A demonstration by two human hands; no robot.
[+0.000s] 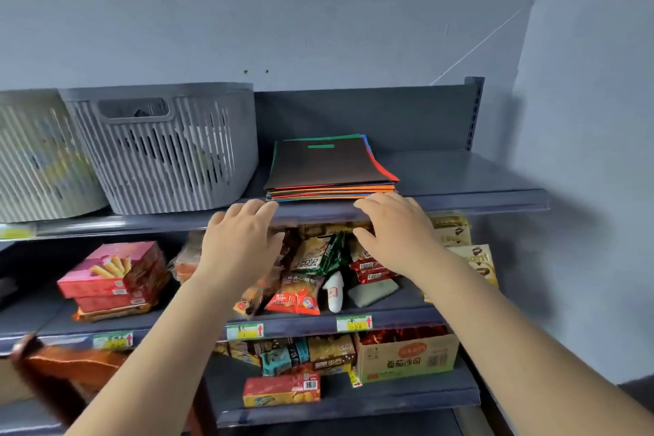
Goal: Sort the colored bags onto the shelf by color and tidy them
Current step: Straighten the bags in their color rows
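A flat stack of colored bags [329, 166] lies on the top shelf [460, 184], right of centre. A black bag with a green handle slot is on top; orange, blue, red and green edges show beneath it. My left hand [240, 241] hovers just below the shelf's front lip, left of the stack, fingers relaxed and holding nothing. My right hand [396, 230] is raised at the stack's front right corner, fingers spread, fingertips near the shelf lip. Neither hand grips a bag.
Two grey slatted baskets [170, 152] stand on the top shelf left of the stack. The lower shelves hold snack packets [311, 258], pink boxes [113, 272] and a cardboard carton [407, 354]. A wall closes in on the right.
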